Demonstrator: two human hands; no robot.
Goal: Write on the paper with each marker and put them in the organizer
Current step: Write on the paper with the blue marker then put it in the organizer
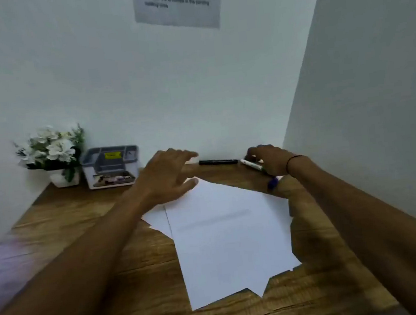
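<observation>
Several white paper sheets [230,237] lie stacked and skewed on the wooden desk [80,222]. My left hand [168,177] hovers open, fingers spread, over the sheets' far left corner. My right hand [270,159] curls down over markers by the back wall. A white marker with a green end [252,165] runs under its fingers. A blue marker end [272,183] pokes out beneath the palm. Whether the hand grips either one is hidden. A black marker [217,161] lies free along the wall between my hands. The grey-and-white organizer [89,173] stands at the back left.
A white pot of white artificial flowers [52,153] stands left of the organizer in the corner. White walls close the desk at the back and on the right. A printed notice [178,4] hangs on the back wall.
</observation>
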